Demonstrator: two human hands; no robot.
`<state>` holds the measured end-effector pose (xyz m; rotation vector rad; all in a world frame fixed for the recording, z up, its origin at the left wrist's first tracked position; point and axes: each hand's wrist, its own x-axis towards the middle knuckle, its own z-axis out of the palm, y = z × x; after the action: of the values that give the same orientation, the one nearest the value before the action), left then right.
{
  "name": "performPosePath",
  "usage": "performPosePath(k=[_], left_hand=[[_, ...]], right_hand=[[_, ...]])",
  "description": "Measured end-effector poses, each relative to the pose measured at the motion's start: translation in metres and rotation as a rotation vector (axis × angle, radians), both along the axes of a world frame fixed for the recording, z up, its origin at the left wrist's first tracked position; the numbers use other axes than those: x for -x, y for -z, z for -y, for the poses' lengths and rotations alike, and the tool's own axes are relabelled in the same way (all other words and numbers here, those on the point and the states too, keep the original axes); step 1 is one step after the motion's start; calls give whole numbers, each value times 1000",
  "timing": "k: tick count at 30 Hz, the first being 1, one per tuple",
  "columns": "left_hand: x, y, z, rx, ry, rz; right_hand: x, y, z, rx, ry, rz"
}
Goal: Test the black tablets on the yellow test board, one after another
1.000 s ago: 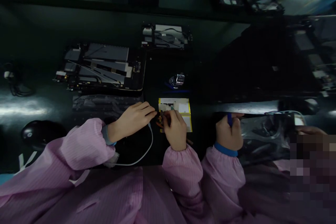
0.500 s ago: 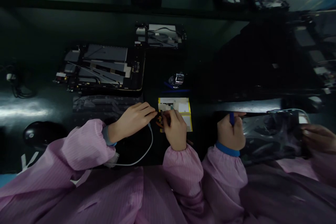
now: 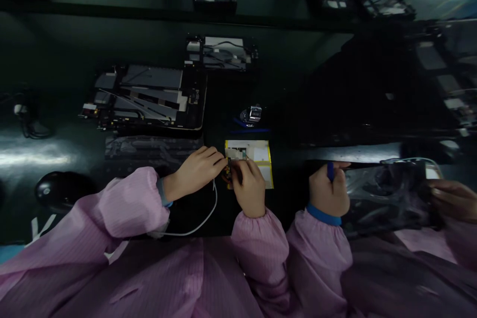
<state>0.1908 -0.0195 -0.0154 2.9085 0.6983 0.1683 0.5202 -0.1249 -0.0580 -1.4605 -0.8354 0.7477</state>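
My left hand (image 3: 197, 171) reaches in from the left, palm down, fingers bent together with the tips at a small circuit board (image 3: 228, 164); what they grip is hidden. My right hand (image 3: 249, 186) pinches this board between thumb and fingers, covering much of it. Beneath and behind it lies a flat white battery-like pack with yellow edges (image 3: 270, 164). A thin white cable (image 3: 215, 203) loops down from beside my left fingertips. Just beyond the pack sit a small metal tally counter (image 3: 255, 113) and a blue stick-like tool (image 3: 249, 130).
An opened tablet stack (image 3: 149, 94) lies left, above a dark film-covered panel (image 3: 149, 149). Another opened device (image 3: 225, 54) sits farther back. A black rounded object (image 3: 61, 191) stands left. At right, a co-worker's hands (image 3: 330, 189) hold a film-covered dark panel (image 3: 387, 194).
My left hand has moved slightly right, closer to my right hand and the small board. My right hand stays nearly in place. The view has shifted a little.
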Motion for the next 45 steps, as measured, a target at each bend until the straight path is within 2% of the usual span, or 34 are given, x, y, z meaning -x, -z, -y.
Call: performPosePath(k=[5,7,10,12,14,18,21,23,25,27,31,33,35,38,40,42,45], left_hand=[[-4,11,-1,85,-23,76],[-5,14,-1,123,-42,116],[-5,16,-1,154,-70,161],[-5,16,0,164,-84,177],[-6,16,0,168,-98,176],[-6,16,1,162,-104,160],[-7,19,3,153,-112,160],[-8,20,4,142,-120,155],[-8,22,5,138,-120,146],[-8,22,5,139,-117,142],[-7,21,5,132,-116,138],[-7,20,4,144,-113,141],[-7,19,2,177,-109,159],[-5,14,0,225,-114,244],[-2,8,0,237,-127,324],[3,-1,2,235,-142,394],[14,-15,8,221,-144,462]], right_hand=[[0,-3,0,-53,-117,120],[0,-4,-1,-79,-158,84],[3,-8,-2,-113,-120,-50],[4,-8,-3,-125,-63,-66],[5,-7,-2,-132,-46,-2],[0,0,0,-91,-119,230],[-4,-4,-2,-24,-54,423],[3,-11,-5,5,-4,560],[27,-19,-8,24,-59,782],[68,-22,-11,62,-197,1041],[161,-15,-14,100,-277,1174],[187,-11,-15,132,-266,1282],[195,-9,-16,157,-262,1311],[184,-10,-16,150,-330,1068],[163,-12,-15,121,-374,851],[129,-16,-14,90,-375,733],[67,-21,-12,47,-309,673]])
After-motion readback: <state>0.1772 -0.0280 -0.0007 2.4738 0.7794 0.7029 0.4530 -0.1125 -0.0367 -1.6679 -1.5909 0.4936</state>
